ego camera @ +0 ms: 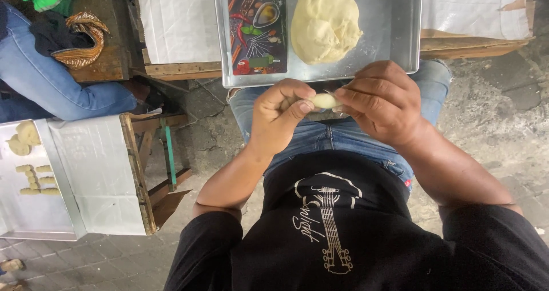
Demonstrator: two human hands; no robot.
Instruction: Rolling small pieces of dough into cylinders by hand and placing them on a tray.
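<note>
While both hands were kept low over the lap, a small dough piece (324, 100) was pinched between them, so basically each one was closed onto an end of it: the left hand (278, 116) with thumb and curled fingers, the right hand (382, 101) with its fingertips. Jeans and a black shirt with a guitar print were seen right underneath. Just past the hands, a metal tray (394, 22) was laid across the knees, and a big dough lump (325, 23) was sat on it beside a small printed cutting board (257, 32). Off to the left, a second tray (34, 211) was lined with short shaped dough rolls (35, 180), and another person's jeans-clad leg (57, 85) was seen further back.
</note>
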